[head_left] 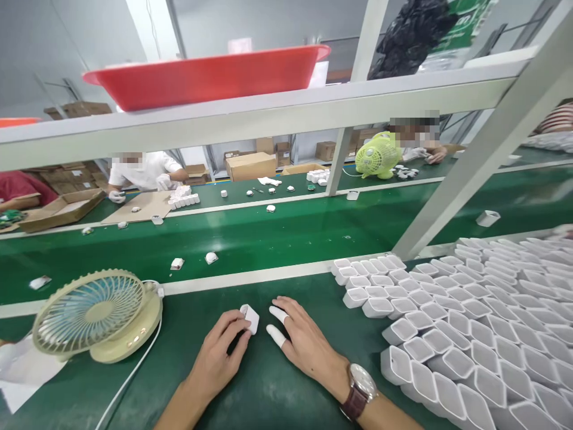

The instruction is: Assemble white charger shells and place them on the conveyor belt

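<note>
Low in the middle of the head view, my left hand (224,343) grips a small white plastic housing (251,319) between thumb and fingers, close to the green tabletop. An opening shows at the housing's upper end; what is inside cannot be made out. Just to its right, my right hand (302,337) is spread over the table with its fingers apart and nothing in them. White finger cots cover two of its fingertips, and a watch (362,382) sits on that wrist. The right fingertips are near the housing but apart from it.
Many open white housings (470,352) stand in rows at right. A cream desk fan (98,316) with a white cable is at left. Beyond runs a green conveyor belt (277,239) carrying small white parts (211,258). A red tray (206,77) rests on the shelf overhead. Co-workers sit opposite.
</note>
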{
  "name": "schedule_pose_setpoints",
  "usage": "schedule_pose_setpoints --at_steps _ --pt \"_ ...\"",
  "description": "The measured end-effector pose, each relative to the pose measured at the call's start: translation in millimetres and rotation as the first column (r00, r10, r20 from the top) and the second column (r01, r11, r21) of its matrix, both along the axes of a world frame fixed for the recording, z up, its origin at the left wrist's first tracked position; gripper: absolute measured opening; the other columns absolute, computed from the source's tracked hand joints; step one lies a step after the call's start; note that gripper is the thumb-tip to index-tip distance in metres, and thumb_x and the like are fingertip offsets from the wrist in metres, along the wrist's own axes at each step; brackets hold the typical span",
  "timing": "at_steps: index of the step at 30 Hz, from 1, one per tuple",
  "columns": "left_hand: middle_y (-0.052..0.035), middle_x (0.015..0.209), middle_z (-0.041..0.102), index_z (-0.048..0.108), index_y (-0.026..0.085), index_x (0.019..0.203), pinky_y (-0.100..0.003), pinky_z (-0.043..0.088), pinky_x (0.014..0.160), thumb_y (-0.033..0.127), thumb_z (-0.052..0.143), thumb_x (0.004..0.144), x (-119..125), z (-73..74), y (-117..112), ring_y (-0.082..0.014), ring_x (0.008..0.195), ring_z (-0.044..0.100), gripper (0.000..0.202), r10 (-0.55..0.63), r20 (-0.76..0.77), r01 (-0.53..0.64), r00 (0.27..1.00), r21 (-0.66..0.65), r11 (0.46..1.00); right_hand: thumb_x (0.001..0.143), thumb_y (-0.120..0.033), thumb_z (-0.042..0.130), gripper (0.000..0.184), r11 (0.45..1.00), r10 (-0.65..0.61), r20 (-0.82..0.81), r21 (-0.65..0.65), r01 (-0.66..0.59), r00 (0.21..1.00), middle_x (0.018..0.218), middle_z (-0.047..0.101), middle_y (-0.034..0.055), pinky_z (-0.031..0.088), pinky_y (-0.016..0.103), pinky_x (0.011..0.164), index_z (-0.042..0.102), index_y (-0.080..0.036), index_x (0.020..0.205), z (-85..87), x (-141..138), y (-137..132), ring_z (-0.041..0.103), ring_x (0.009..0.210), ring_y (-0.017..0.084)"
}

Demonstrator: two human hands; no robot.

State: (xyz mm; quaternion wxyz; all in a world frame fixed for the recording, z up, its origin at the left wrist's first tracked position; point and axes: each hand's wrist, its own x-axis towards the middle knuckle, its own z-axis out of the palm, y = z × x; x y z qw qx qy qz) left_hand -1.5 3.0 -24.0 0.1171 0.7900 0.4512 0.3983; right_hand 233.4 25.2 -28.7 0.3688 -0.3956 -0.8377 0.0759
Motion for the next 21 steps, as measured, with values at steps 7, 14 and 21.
schedule_pose_setpoints --at_steps 7,14,21 --pt "-0.0118 0.118 0.068 0.070 0.027 0.106 -0.036 0.057 0.095 0.018 0.056 0.098 2 -5.0 -4 -0.0250 0.108 0.068 0.019 -0.015 -0.093 0.017 0.996 0.016 1.000 0.098 -0.016 0.056 0.023 0.999 -0.037 -0.001 -0.003 0.037 0.999 0.116 0.069 0.0141 0.058 0.051 0.102 0.065 -0.018 0.119 -1.3 -1 3 0.063 0.120 0.031" --pt "-0.0098 0.116 0.072 0.070 0.028 0.114 -0.034 0.058 0.092 0.024 0.064 0.095 6 -3.5 0 -0.0253 0.105 0.071 0.021 -0.024 0.008 0.025 1.000 -0.084 0.996 0.098 -0.015 0.055 0.021 1.000 -0.022 -0.022 -0.001 0.022 1.000 0.116 0.068 0.0140 0.058 0.048 0.101 0.064 -0.016 0.117 0.5 -4 -1 0.062 0.119 0.029" --pt "-0.0085 0.109 0.074 0.074 0.026 0.109 -0.033 0.060 0.079 0.034 0.066 0.092 -8 2.7 25 -0.0227 0.086 0.072 0.020 0.104 0.042 -0.101 0.994 -0.061 0.993 0.096 -0.019 0.061 0.018 0.998 -0.059 -0.018 -0.023 0.058 0.998 0.117 0.067 0.0136 0.056 0.045 0.103 0.067 -0.015 0.112 -2.6 -6 -2 0.058 0.124 0.029"
